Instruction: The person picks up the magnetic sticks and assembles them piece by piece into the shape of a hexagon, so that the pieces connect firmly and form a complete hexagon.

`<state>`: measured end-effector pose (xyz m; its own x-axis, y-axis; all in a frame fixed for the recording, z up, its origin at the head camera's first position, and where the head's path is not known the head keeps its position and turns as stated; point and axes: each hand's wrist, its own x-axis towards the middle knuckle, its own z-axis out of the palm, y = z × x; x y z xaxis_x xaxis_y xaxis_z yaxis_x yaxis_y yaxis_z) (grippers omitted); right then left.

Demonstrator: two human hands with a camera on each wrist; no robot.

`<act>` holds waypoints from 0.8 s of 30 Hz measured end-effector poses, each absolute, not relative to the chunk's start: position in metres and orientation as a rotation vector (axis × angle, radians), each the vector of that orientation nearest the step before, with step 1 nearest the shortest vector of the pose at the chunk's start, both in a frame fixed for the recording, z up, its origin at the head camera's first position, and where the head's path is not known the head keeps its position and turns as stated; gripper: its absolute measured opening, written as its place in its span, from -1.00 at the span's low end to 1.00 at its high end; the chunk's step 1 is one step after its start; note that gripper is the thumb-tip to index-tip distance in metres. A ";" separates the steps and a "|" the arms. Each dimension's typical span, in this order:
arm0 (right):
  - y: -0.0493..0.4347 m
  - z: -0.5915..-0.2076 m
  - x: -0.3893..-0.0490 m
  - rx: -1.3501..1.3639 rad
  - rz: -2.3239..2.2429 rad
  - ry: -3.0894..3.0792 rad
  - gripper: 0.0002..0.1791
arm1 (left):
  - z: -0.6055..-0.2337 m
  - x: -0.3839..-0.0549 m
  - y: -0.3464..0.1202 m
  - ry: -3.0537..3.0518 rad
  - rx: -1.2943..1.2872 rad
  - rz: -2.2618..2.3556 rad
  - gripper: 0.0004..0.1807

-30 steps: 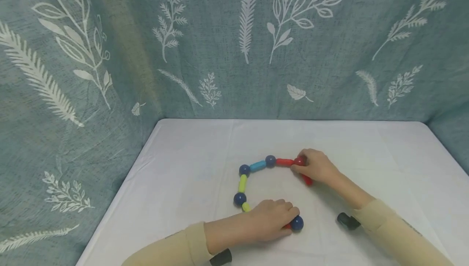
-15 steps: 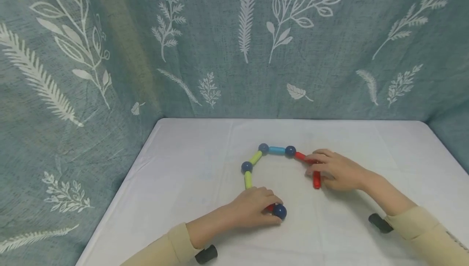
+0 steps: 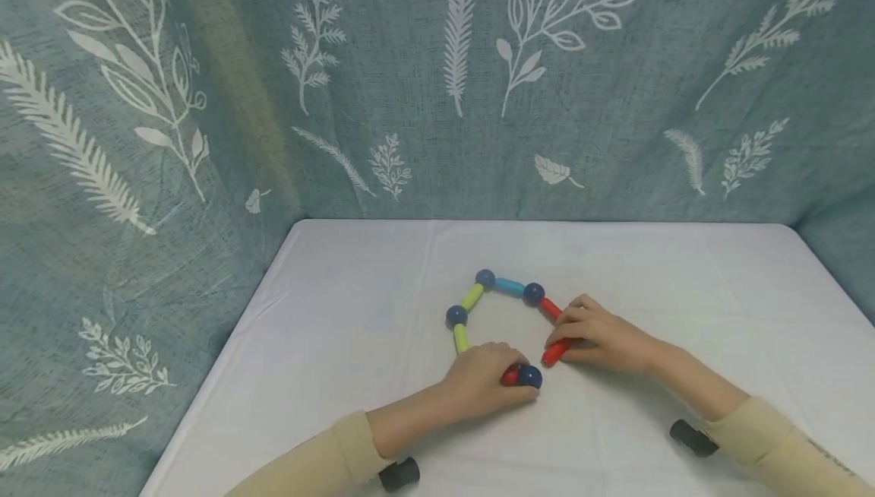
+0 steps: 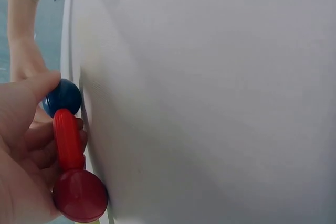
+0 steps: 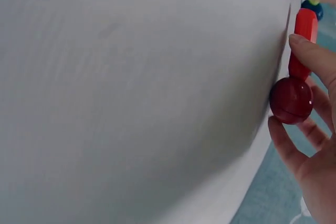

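A chain of toy rods and balls lies curved into a nearly closed ring. My left hand grips one end, with a dark blue end ball by the thumb, then a red rod and a red ball along the palm. My right hand pinches the other end: a red rod under the thumb, attached to a red ball. The rod's free tip points at the blue end ball, a small gap between them. Fingers partly cover both held ends in the head view.
The ring's far side shows blue balls, a light blue rod and yellow-green rods. All lie on a white-covered table. A leaf-patterned curtain hangs behind and at the left.
The chain's far side has shifted away and to the right. My right hand went right, then came back left, swinging the red rod's tip toward the blue end ball; the gap has narrowed.
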<state>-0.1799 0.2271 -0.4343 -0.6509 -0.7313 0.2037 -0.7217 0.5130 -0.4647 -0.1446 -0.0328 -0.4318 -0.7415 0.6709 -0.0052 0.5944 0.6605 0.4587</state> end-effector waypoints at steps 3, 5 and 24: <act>0.222 -0.434 -0.176 -1.290 -0.854 2.680 -0.74 | -0.432 -0.145 -0.030 2.697 1.001 0.660 -0.56; 0.220 -0.433 -0.175 -1.288 -0.852 2.664 -0.74 | -0.432 -0.146 -0.028 2.696 0.985 0.659 -0.56; 0.181 -0.434 -0.214 -0.517 -0.726 2.881 -0.49 | -0.425 -0.235 -0.058 2.891 0.511 0.834 -0.43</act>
